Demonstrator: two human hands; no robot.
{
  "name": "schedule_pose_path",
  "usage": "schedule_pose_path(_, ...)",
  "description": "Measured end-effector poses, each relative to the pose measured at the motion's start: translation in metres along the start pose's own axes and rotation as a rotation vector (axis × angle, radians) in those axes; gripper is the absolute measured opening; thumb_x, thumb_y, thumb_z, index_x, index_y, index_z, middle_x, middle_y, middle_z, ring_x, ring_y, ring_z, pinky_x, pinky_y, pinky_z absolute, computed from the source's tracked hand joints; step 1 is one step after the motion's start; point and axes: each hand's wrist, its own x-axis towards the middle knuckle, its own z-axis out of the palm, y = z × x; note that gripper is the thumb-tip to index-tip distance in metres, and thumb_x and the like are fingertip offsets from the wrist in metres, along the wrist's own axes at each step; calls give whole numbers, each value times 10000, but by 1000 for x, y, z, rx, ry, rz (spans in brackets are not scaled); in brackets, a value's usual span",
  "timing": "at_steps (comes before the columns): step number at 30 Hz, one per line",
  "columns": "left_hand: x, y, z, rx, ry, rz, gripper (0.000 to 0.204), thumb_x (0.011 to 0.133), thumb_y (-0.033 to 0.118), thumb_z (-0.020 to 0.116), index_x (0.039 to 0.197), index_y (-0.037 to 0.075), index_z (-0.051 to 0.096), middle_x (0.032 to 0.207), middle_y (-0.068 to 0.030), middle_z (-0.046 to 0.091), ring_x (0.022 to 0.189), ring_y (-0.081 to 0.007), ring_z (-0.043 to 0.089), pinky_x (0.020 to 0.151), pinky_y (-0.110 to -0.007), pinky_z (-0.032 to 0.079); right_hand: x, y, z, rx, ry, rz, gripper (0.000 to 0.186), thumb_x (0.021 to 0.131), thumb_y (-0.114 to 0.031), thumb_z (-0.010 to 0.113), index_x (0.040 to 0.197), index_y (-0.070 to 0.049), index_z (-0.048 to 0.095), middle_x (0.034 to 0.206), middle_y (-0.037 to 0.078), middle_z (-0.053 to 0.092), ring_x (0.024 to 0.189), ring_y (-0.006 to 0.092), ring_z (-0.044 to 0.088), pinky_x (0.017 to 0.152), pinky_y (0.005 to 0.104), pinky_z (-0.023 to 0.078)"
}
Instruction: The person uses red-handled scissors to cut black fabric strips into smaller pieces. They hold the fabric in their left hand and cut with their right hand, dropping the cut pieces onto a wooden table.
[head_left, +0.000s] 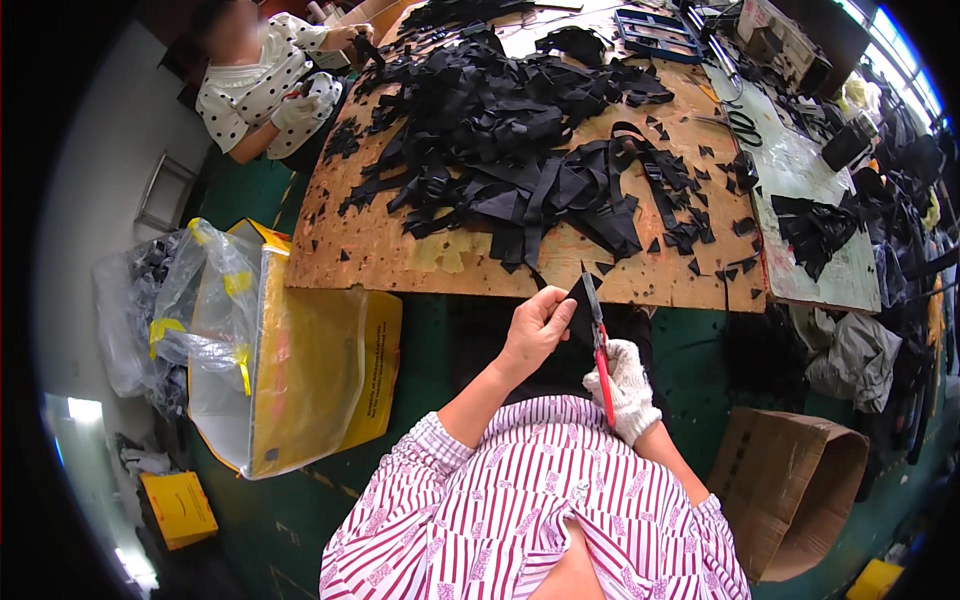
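We see a black fabric piece (pixel 583 318) just off the near edge of the bench (pixel 350 255), in front of the striped shirt (pixel 550 480). Our bare left hand (pixel 538 332) pinches it between thumb and curled fingers. Our right hand (pixel 629 388), in a white knitted glove, is closed around the red-handled scissors (pixel 604 372), whose blades point up and away alongside the fabric; we cannot tell how far apart the blades stand.

Beyond our hands, a large heap of black strips (pixel 480 150) covers much of the bench, with small dark offcuts scattered about it. A blue tray (pixel 660 38) sits near the far edge. At the far left we have a co-worker (pixel 250 90) in a dotted white top, gloved. A yellow bin (pixel 345 375) stands left of us, and an open cardboard box (pixel 770 485) rests on the green floor (pixel 690 365) to our right.
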Motion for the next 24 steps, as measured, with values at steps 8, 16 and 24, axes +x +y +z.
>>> schedule_pose_path(8, -7, 5, 2, 8, -40, -45, 166, 937, 206, 546, 916, 42, 541, 659, 57, 496, 533, -9, 499, 414, -147, 346, -3, 0, 4, 81, 16, -29, 416, 747, -59, 628, 1098, -47, 406, 813, 22, 478, 656, 99, 470, 607, 252, 439)
schedule_pose_path(16, -8, 11, -2, -80, -32, -108, 160, 937, 214, 547, 908, 56, 541, 664, 58, 491, 529, -11, 493, 414, -146, 347, 1, 2, -2, -7, -25, -25, 461, 732, -112, 684, 1096, -29, 414, 825, 17, 484, 705, 97, 460, 658, 259, 443)
schedule_pose_path(24, -11, 5, 3, -71, -87, -176, 149, 936, 191, 546, 939, 43, 536, 694, 45, 509, 547, -18, 503, 426, -149, 360, 0, -27, 1, 263, 49, 145, 352, 776, -45, 593, 1077, -55, 409, 802, 27, 482, 496, 92, 469, 436, 219, 439)
